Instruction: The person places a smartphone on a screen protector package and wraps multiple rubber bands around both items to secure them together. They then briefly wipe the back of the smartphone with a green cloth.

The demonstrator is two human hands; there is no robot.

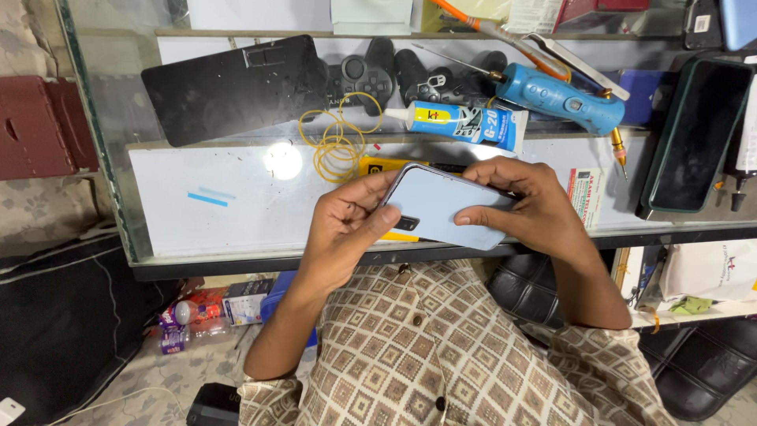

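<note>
Phone: pale blue phone (pixel 441 207), back side up, camera block at its lower left; held at centre frame, just above the near edge of the glass counter (pixel 236 229).
Left hand: left hand (pixel 343 229) wraps the phone's left end, fingers curled under, thumb pressed on the back near the camera block; closed on it.
Right hand: right hand (pixel 524 207) grips the phone's right end from above, fingers over the far edge, thumb lying flat on the back; closed on it.
Under phone: a yellow item (pixel 378 166) shows partly, mostly hidden.
Just beyond: rubber bands (pixel 339 146), yellow, in a loose heap on the glass; glue tube (pixel 465 121) lying flat, nozzle pointing left.
Upper right: blue power tool (pixel 556 96), tip pointing down right; dark screen panel (pixel 698 134) at the right edge, tilted.
Upper left: black plate (pixel 236 87) lying on the glass.
Inside case: game controllers (pixel 394 75) under the glass, top centre.
Lower left: small boxes (pixel 244 300) and a bulb (pixel 185 312) on the floor.
</note>
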